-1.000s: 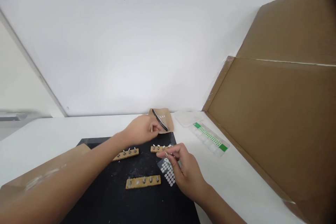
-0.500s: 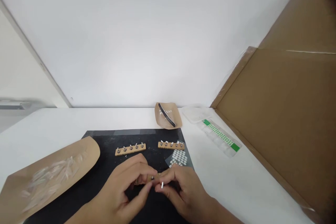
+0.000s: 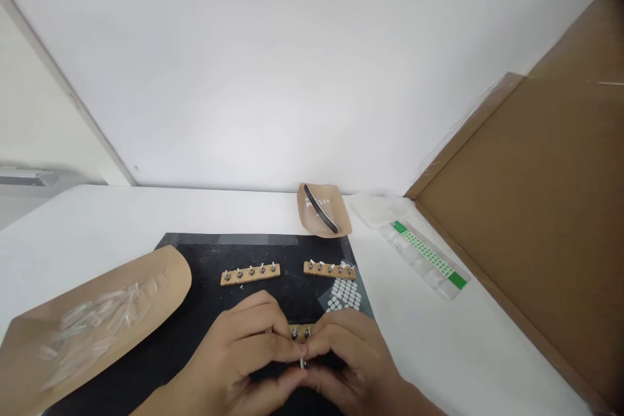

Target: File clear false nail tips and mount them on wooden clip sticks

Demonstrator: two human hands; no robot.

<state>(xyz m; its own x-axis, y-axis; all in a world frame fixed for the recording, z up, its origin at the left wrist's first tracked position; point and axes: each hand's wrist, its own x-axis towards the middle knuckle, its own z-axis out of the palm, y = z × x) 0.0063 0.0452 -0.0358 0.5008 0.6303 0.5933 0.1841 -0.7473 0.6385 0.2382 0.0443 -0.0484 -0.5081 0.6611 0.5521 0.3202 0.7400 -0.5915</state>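
Close together at the lower middle, my left hand (image 3: 244, 348) and my right hand (image 3: 353, 354) meet fingertip to fingertip. Between their pinched thumbs and forefingers sits a small pale peg (image 3: 303, 362), upright and mostly covered. Right behind the fingers a wooden strip (image 3: 301, 327) with metal pegs shows in the gap; its ends are hidden. Farther back on the black mat (image 3: 205, 305) lie two similar strips, a left peg strip (image 3: 251, 275) and a right peg strip (image 3: 330, 270), with small pegs standing along them. White oval stickers on a clear sheet (image 3: 344, 296) lie beside my right hand.
A brown paper tray (image 3: 160, 312) of clear nail tips (image 3: 97, 315) stands at left. At the back, a smaller paper tray (image 3: 316, 226) holds a black curved nail file (image 3: 320, 209). Rightward lie a green-and-white strip (image 3: 429, 253) in clear packaging and a cardboard wall (image 3: 526, 208).
My hands have come together, and the pale piece that my right fingers pinched is now between both hands' fingertips. The wooden strip shows behind them. The view has shifted slightly.
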